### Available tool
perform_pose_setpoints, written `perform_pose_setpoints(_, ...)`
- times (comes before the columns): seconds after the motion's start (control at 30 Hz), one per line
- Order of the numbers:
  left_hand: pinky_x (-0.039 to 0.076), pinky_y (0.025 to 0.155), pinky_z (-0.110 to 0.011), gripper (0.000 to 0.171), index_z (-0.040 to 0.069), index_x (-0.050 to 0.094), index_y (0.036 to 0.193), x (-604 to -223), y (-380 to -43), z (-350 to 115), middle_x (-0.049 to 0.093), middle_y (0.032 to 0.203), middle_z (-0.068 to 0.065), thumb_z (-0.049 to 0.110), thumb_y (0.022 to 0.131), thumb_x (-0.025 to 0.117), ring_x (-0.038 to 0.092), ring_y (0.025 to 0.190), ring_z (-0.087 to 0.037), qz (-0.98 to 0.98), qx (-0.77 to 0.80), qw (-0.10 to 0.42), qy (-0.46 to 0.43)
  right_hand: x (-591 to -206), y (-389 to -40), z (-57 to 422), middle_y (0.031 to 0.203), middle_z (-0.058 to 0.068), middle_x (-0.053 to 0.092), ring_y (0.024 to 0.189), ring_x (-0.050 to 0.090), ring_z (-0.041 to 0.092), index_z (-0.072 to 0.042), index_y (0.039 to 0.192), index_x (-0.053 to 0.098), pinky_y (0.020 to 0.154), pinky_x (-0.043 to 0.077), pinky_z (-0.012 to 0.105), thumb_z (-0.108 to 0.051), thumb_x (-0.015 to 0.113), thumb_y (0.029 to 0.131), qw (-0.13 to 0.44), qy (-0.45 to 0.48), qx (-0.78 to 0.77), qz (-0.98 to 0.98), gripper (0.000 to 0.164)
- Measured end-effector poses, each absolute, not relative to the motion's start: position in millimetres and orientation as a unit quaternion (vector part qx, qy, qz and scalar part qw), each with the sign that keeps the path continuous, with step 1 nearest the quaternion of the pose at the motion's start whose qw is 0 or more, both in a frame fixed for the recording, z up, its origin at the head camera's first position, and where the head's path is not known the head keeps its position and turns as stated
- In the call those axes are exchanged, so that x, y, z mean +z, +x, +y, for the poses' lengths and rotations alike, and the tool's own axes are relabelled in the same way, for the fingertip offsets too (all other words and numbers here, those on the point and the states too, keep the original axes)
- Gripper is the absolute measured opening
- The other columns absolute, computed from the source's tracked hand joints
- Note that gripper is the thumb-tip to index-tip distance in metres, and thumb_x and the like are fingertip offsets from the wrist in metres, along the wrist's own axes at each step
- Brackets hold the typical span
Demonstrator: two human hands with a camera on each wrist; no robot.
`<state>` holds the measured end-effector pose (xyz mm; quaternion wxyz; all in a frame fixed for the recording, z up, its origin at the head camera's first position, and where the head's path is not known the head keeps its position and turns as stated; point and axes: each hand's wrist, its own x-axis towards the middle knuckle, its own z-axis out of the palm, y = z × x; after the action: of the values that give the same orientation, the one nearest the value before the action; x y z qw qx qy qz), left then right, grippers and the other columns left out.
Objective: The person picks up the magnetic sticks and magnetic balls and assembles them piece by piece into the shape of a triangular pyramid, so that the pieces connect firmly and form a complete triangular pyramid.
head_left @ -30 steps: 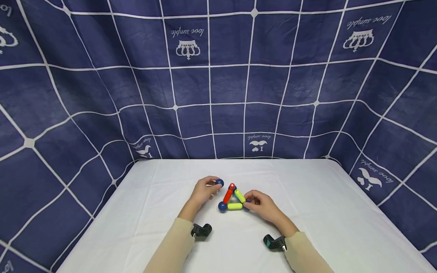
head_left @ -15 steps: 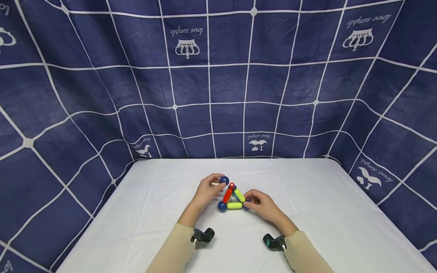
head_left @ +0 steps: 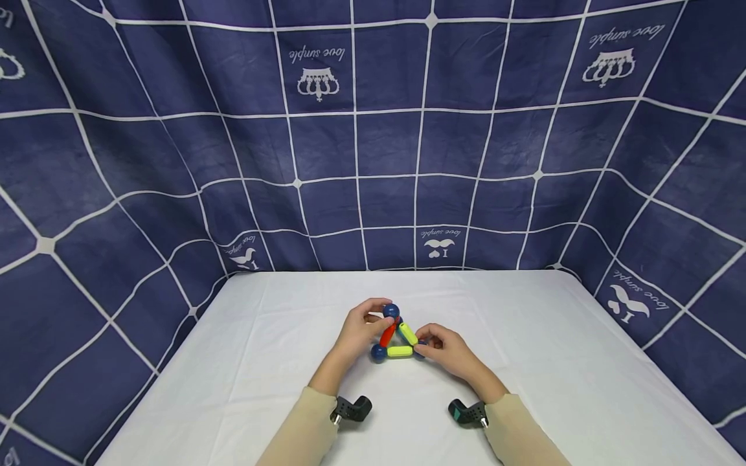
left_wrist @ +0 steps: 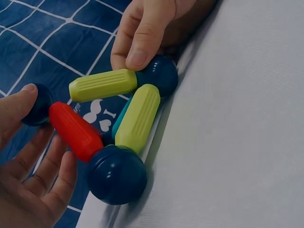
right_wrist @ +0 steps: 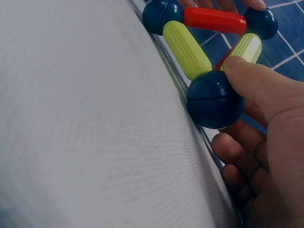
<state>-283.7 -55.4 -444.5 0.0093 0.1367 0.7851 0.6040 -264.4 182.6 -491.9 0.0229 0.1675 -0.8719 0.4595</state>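
Note:
Magnetic rods and balls stand joined on the table as a small triangular frame. My left hand (head_left: 360, 330) pinches a blue ball (left_wrist: 39, 105) between thumb and fingers, and this ball touches the upper end of a red rod (left_wrist: 76, 132). That rod leans up from the front-left blue ball (left_wrist: 117, 175). A yellow-green rod (head_left: 399, 351) links the front-left ball to the right blue ball (right_wrist: 215, 100). My right hand (head_left: 446, 348) grips the right ball, its thumb on a second, raised yellow-green rod (left_wrist: 102, 85). The rear of the frame is partly hidden.
A white cloth covers the table (head_left: 280, 336). Dark blue curtains (head_left: 384, 149) with white grid lines hang behind and at both sides. Each wrist carries a black camera mount (head_left: 352, 409).
My left hand has carried the blue ball rightward onto the upper end of the red rod, covering its tip. The right hand has stayed in place on the frame.

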Motion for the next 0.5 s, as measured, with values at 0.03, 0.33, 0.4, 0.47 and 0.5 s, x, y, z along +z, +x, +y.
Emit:
perform_pose_setpoints(0.03,0.056,0.076,-0.029,0.035,0.023,0.066,0.126,-445,-283,-55,0.065,0.121,-0.009,0.023,0.091,0.074,0.064,0.096,-0.019,0.787,0.601,0.01,0.138,-492,-264,183,0.09,-0.004,0.062,0.073,0.05,0.008,-0.021,0.107,0.068,0.064,0.042,0.021,-0.026,0.075,0.089,0.023,0.168,0.459,-0.872,0.02)
perform_pose_setpoints(0.33,0.057,0.08,-0.03,0.038,0.024,0.063,0.132,-454,-280,-53,0.06,0.129,-0.009,0.028,0.094,0.07,0.066,0.094,-0.015,0.79,0.595,0.019,0.144,-492,-265,180,0.091,-0.002,0.063,0.073,0.05,0.007,-0.021,0.107,0.068,0.064,0.042,0.02,-0.025,0.075,0.09,0.032,0.173,0.456,-0.873,0.019)
perform_pose_setpoints(0.4,0.056,0.08,-0.03,0.037,0.026,0.063,0.132,-454,-279,-52,0.06,0.13,-0.01,0.029,0.096,0.068,0.066,0.092,-0.015,0.79,0.595,0.018,0.146,-491,-265,177,0.094,0.0,0.064,0.073,0.05,0.006,-0.02,0.107,0.069,0.064,0.043,0.02,-0.024,0.076,0.089,0.048,0.173,0.452,-0.874,0.02)
perform_pose_setpoints(0.47,0.056,0.08,-0.031,0.036,0.026,0.063,0.132,-455,-278,-51,0.059,0.13,-0.01,0.028,0.097,0.066,0.065,0.092,-0.015,0.789,0.597,0.016,0.147,-489,-264,174,0.097,0.0,0.065,0.074,0.05,0.006,-0.019,0.109,0.07,0.065,0.044,0.02,-0.024,0.077,0.088,0.07,0.173,0.445,-0.876,0.023)
perform_pose_setpoints(0.5,0.056,0.08,-0.032,0.036,0.025,0.062,0.133,-455,-278,-51,0.059,0.131,-0.011,0.028,0.097,0.065,0.065,0.092,-0.016,0.787,0.599,0.015,0.149,-488,-264,172,0.098,0.0,0.065,0.074,0.05,0.005,-0.018,0.109,0.07,0.065,0.045,0.02,-0.024,0.077,0.087,0.083,0.174,0.441,-0.877,0.024)
